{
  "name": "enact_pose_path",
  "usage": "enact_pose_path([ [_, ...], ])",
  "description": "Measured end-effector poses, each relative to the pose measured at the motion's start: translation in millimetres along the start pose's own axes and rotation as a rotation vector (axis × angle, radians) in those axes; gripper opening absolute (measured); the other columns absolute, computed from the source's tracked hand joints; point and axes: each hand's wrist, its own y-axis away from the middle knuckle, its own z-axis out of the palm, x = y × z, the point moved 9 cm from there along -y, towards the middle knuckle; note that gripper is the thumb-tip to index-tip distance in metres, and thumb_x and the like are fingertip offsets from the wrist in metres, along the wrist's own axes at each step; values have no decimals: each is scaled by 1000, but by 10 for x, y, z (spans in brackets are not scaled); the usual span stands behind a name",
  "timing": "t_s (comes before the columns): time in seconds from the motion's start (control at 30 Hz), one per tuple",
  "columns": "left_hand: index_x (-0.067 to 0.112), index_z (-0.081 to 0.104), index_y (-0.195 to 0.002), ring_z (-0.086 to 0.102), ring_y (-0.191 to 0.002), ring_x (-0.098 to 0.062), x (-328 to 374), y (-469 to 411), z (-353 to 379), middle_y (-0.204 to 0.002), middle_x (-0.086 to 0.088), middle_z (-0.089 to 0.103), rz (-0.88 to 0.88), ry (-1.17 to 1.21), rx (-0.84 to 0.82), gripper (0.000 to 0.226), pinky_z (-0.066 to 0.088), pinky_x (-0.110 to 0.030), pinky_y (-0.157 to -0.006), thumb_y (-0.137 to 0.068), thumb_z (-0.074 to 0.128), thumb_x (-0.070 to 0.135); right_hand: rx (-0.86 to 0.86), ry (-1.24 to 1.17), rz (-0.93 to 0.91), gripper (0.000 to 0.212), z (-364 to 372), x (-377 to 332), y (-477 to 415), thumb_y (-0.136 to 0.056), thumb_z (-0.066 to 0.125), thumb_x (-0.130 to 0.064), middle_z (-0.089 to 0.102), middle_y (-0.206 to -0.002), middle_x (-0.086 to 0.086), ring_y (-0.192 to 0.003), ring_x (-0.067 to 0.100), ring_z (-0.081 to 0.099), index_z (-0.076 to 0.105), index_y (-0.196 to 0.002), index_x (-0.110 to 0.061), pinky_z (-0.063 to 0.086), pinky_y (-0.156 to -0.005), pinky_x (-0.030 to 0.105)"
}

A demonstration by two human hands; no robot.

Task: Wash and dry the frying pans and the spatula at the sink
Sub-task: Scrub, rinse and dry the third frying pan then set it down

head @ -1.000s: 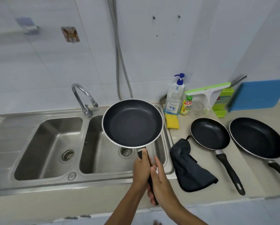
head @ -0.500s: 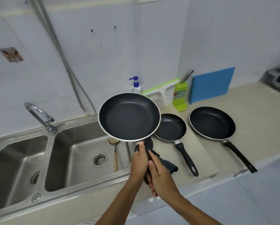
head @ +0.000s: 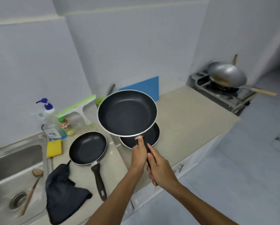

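Carried rightward since the earlier frames, away from the sink and now out over the table: held frying pan (head: 127, 113), level, cooking face up, hanging directly above the large pan (head: 141, 137) already parked there and hiding most of it. Both hands on its one black handle: left hand (head: 139, 153) forward with the thumb up near the rim, right hand (head: 162, 168) just behind, each grip clamped shut on that handle, presumably to keep a wide pan flat on a long lever. Judging by the position, either being stacked onto the pan beneath or simply set down on the dry side. Left of it, small pan (head: 88, 147) flat on the table (head: 184, 120), handle pointing toward the near edge, easy to grab. Dark cloth (head: 63, 192) crumpled beside that handle, between pans and basin, handy for drying. Wooden spatula (head: 30, 190) lying in the sink (head: 14, 159) near the drain, apparently not yet dried. Yellow sponge (head: 54, 148) and soap bottle (head: 50, 122) at the sink's corner, close to the water. Farther out, a blue board (head: 145, 86) against the wall and a wok (head: 227, 76) on the stove, well apart from the washing.
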Motion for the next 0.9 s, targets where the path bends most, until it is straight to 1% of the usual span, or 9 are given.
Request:
enact_pose_path([
  [0.07, 5, 67, -78, 68, -77, -22, 20, -115, 467, -78, -9, 72, -16, -19, -31, 66, 52, -35, -73, -107, 31, 51, 34, 3, 30, 44, -353, 254, -117, -108, 34, -42, 69, -107, -11, -89, 2, 67, 36, -152, -40, 51, -75, 11],
  [0.13, 5, 65, -73, 67, -77, -24, 41, -256, 904, -77, -11, 72, -14, -66, -63, 67, 50, -34, -71, -107, 30, 51, 74, -6, 51, 43, -680, 463, -230, -108, 34, -42, 65, -118, -17, -93, -1, 65, 39, -151, -39, 51, -79, 6],
  [0.2, 6, 66, -77, 67, -78, -24, 61, -404, 1313, -78, -11, 71, -11, -98, -98, 66, 50, -32, -71, -108, 29, 51, 102, -30, 66, 44, -976, 669, -370, -106, 35, -44, 65, -121, -19, -98, 5, 68, 41, -149, -38, 57, -89, 17],
  [0.27, 3, 66, -82, 68, -76, -23, 62, -559, 1695, -77, -12, 71, -39, -91, -143, 67, 50, -27, -66, -108, 28, 50, 110, -52, 91, 46, -1226, 903, -558, -105, 38, -44, 71, -109, -14, -88, 13, 72, 43, -149, -35, 62, -80, 26],
  [0.33, -5, 69, -89, 72, -84, -31, 26, -770, 2067, -85, -20, 75, -62, -59, -198, 74, 54, -32, -70, -107, 27, 53, 114, -59, 116, 44, -1469, 1125, -776, -105, 39, -42, 72, -91, -8, -74, 21, 70, 43, -149, -35, 61, -65, 30],
  [0.43, 3, 62, -71, 67, -71, -23, -47, -1076, 2540, -70, -12, 67, -88, -54, -224, 71, 51, -30, -62, -107, 29, 55, 109, -24, 109, 42, -1803, 1408, -1051, -108, 36, -41, 67, -78, 7, -57, 22, 60, 36, -149, -50, 56, -52, 39],
  [0.57, 15, 50, -64, 57, -62, -11, -92, -1459, 3059, -62, 0, 56, -135, -63, -248, 63, 44, -19, -55, -106, 29, 56, 102, -16, 130, 43, -2166, 1745, -1434, -109, 34, -40, 61, -69, 16, -48, 20, 49, 30, -144, -65, 49, -44, 34],
  [0.77, 12, 55, -70, 59, -66, -12, -282, -2035, 3593, -68, -2, 60, -232, -80, -255, 63, 46, -22, -59, -104, 33, 60, 68, 12, 151, 45, -2472, 2265, -1985, -109, 35, -37, 58, -61, 10, -43, 20, 49, 31, -150, -54, 48, -41, 31],
  [0.9, 13, 54, -68, 57, -62, -12, -428, -2373, 3747, -64, 1, 58, -245, -82, -202, 61, 44, -24, -58, -104, 36, 58, 49, 14, 148, 45, -2528, 2546, -2302, -109, 38, -34, 65, -65, -7, -46, 13, 55, 34, -152, -47, 47, -47, 27],
])
